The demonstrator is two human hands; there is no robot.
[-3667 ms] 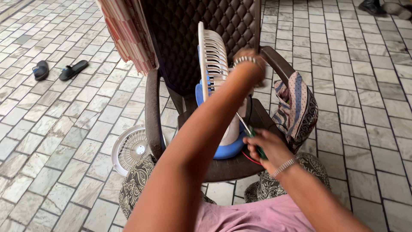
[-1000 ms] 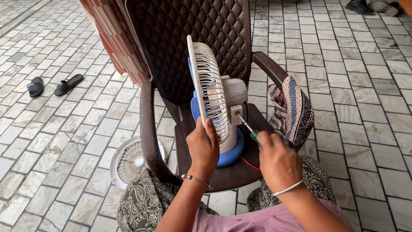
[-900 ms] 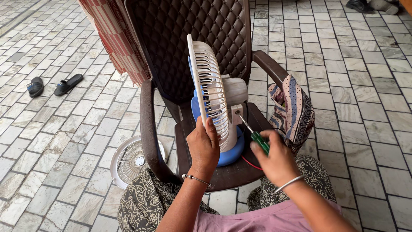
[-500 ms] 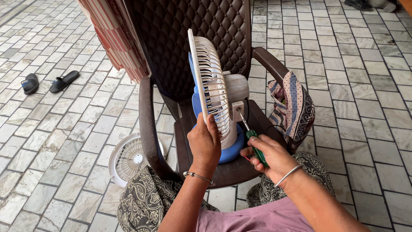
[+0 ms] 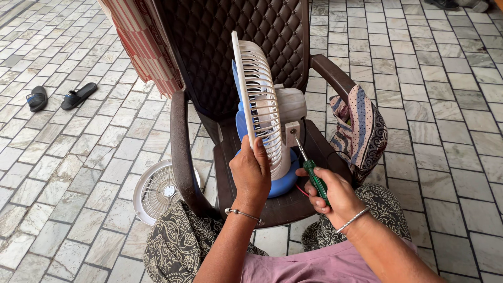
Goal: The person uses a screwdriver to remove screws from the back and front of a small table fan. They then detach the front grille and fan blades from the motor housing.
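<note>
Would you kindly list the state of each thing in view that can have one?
Table fan: upright on chair seat, front grille off.
Loose grille: flat on floor.
Screwdriver: tip at fan's rear bracket.
Left hand: gripping fan's rear guard.
Right hand: closed on screwdriver.
Sandals: lying apart.

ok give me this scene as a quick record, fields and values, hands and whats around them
left hand: grips the lower edge of the fan grille
right hand: holds a green screwdriver, tip at the fan's rear bracket
fan: white with blue base, upright on the chair seat, side-on to the camera
chair: dark brown, quilted back
cloth bag: by the chair's right arm
loose grille: on the tiled floor, left of the chair
sandals: on the floor, far left
</note>
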